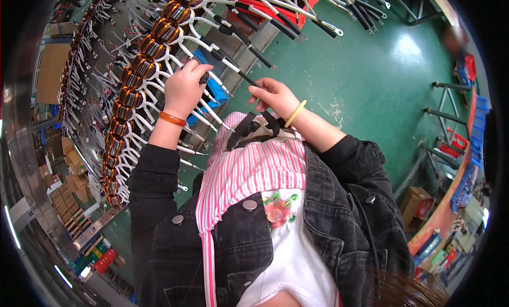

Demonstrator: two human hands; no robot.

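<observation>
A long row of copper-wound ring coils [143, 66] runs down the left, with white-sleeved leads [208, 108] fanning out toward me. My left hand [183, 87] is closed among these leads, and a small dark piece [204, 78] shows at its fingers; most of what it grips is hidden. A black sleeve [248, 80] sits on the end of one white lead. My right hand [275, 97] pinches its near tip between thumb and fingers. Further up, other leads carry black sleeves [261, 57] and end in metal lugs.
Below the leads lies a blue bin [216, 89], partly covered. A red bin [275, 7] stands at the top under more cables. A second row of coils [74, 57] is at far left. Shelving with blue bins [479, 126] lines the right, beyond the green floor [339, 79].
</observation>
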